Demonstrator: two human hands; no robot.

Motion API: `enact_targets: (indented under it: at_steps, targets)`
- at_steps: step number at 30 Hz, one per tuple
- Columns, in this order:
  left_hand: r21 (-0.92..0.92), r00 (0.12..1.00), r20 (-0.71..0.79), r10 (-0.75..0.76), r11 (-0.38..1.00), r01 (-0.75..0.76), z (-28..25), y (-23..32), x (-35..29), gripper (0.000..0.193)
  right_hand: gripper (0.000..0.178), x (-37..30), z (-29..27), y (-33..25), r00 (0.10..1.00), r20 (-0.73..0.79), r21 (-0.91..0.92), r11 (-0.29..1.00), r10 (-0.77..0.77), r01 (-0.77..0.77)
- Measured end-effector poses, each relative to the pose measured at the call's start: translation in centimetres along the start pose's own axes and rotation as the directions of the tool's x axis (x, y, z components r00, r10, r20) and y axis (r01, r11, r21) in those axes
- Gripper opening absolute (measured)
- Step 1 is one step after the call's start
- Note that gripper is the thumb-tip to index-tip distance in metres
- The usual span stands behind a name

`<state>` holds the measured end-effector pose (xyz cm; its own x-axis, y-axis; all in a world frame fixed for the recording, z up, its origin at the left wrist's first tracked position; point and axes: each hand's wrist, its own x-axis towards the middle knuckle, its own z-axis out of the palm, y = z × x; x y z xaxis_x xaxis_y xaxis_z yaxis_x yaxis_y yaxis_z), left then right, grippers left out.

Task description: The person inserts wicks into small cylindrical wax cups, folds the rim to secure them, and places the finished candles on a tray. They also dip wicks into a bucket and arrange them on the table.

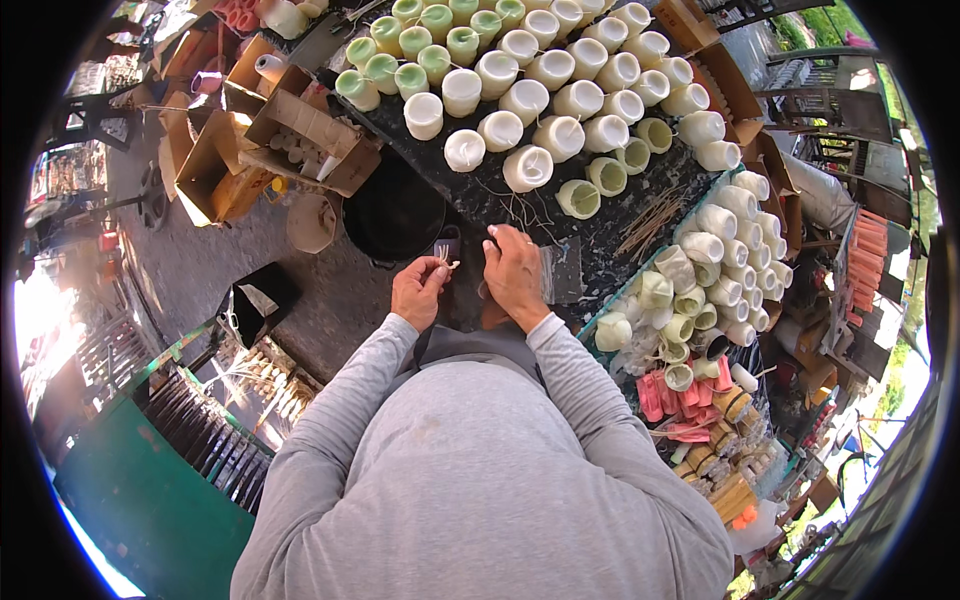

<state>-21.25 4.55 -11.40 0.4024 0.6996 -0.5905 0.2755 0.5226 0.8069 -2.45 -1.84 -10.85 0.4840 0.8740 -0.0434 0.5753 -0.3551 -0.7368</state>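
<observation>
My left hand [418, 292] is closed in a pinch on a small bunch of pale wicks [447, 262], whose ends stick out past the fingertips. Beside it, at the table's near corner, my right hand [514, 272] has its fingers slightly bent and apart, and nothing shows in them. Loose wicks [530, 212] lie on the dark table just beyond the right hand. Farther back stand many white candles [525, 100], with green ones [412, 78] at the far left. Thin wicks poke from the tops of many of them.
Thin brown sticks [652, 222] lie toward the table's right side. More pale candles [735, 250] are piled on the right, above pink pieces [680, 400]. On the left are a black tub [395, 215], cardboard boxes [215, 165] and a green surface [140, 500].
</observation>
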Motion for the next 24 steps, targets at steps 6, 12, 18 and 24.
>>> enact_targets:
  at_steps: [6, 12, 18, 24]
  targets:
    - [0.010, 0.993, 0.116, -0.003, 1.000, 0.002, 1.4, 1.9, 0.2, 0.017, 0.016, -1.7, -1.7, -3.4, 0.781, 0.527, 0.685, 0.376, 0.335, -0.624]
    - [0.047, 0.978, 0.209, -0.010, 0.999, 0.001, 1.3, 4.7, 1.6, 0.018, 0.013, 0.0, -2.4, -4.2, 0.770, 0.531, 0.770, 0.179, 0.354, -0.613]
    - [-0.055, 0.976, 0.220, -0.004, 0.998, 0.016, 1.8, 5.7, 1.8, 0.015, 0.011, 0.4, -2.2, -3.7, 0.804, 0.520, 0.784, 0.212, 0.289, -0.583]
    - [-0.225, 0.973, 0.230, 0.018, 0.974, 0.036, 2.6, 5.6, 1.8, 0.012, 0.011, 0.0, -1.9, -3.1, 0.805, 0.509, 0.837, 0.041, 0.306, -0.545]
